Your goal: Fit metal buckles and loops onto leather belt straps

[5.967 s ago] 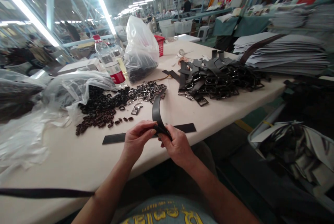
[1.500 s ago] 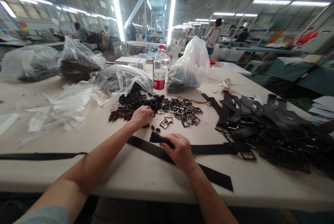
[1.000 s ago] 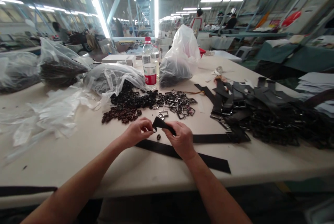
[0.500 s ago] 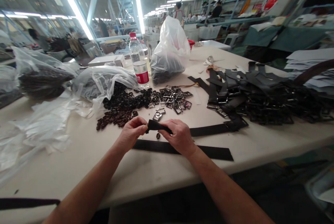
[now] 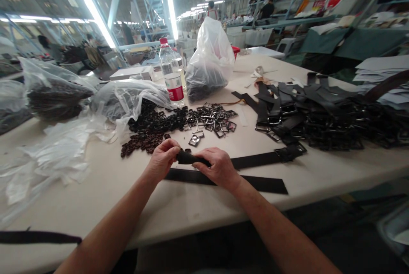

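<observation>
A black strap (image 5: 187, 157) is held above the table between my two hands. My left hand (image 5: 162, 159) pinches its left end with thumb and fingertips; anything small between those fingertips is hidden. My right hand (image 5: 220, 165) is closed round the strap farther right, and a black length (image 5: 255, 161) runs from behind that hand towards a buckle. Below my hands a second black strap (image 5: 265, 183) lies flat, partly covered by them. Loose metal buckles (image 5: 212, 118) lie just beyond my hands, beside a heap of small black loops (image 5: 156, 116) and brown loops (image 5: 143, 142).
To the right is a pile of buckled black straps (image 5: 329, 116). Behind the buckles stand a bottle (image 5: 174, 80) and a filled plastic bag (image 5: 209, 69). More plastic bags (image 5: 57, 95) lie left. A dark strip (image 5: 38, 237) lies near the front left edge.
The held strap end has turned and now looks more rolled or folded. The small dark loop under it is now mostly hidden. Both hands stay in nearly the same place.
</observation>
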`<state>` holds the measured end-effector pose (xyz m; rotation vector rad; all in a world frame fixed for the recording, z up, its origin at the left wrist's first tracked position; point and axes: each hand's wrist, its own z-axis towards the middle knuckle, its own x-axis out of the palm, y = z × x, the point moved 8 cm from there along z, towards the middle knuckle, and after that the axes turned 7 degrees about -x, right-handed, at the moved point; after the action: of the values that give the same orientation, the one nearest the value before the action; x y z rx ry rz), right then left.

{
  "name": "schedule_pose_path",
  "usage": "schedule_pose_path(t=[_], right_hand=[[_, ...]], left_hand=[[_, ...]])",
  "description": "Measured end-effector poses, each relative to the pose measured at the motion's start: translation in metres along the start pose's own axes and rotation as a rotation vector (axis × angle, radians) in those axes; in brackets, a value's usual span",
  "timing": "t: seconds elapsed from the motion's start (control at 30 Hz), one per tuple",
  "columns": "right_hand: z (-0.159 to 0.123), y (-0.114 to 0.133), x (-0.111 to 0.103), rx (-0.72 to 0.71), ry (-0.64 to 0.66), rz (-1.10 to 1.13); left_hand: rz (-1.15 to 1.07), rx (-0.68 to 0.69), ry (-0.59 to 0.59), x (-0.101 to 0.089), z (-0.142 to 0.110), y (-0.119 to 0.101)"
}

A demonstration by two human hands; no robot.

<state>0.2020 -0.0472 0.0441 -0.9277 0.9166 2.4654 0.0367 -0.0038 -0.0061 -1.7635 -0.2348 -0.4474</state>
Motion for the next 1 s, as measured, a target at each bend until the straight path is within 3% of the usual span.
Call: schedule_pose_path(t=[0.23, 0.37, 0.5, 0.7, 0.8, 1.0], right_hand=[[0.000, 0.002, 0.002, -0.003, 0.040, 0.069], [0.000, -0.002, -0.001, 0.082, 0.036, 0.134], [-0.001, -0.007, -0.005, 0.155, -0.043, 0.093], [-0.002, -0.008, -0.007, 0.136, -0.104, -0.043], [-0.002, -0.007, -0.008, 0.123, -0.122, -0.012], [0.000, -0.002, -0.012, 0.102, -0.135, 0.097]], left_hand=[[0.040, -0.135, -0.003, 0.005, -0.003, 0.015], [0.013, -0.222, 0.024, 0.008, -0.008, 0.021], [-0.022, -0.208, 0.114, 0.016, -0.013, 0.019], [0.043, -0.125, 0.093, 0.023, -0.017, 0.016], [0.122, -0.029, 0.082, 0.027, -0.020, 0.010], [0.105, 0.006, 0.145, 0.029, -0.021, 0.011]])
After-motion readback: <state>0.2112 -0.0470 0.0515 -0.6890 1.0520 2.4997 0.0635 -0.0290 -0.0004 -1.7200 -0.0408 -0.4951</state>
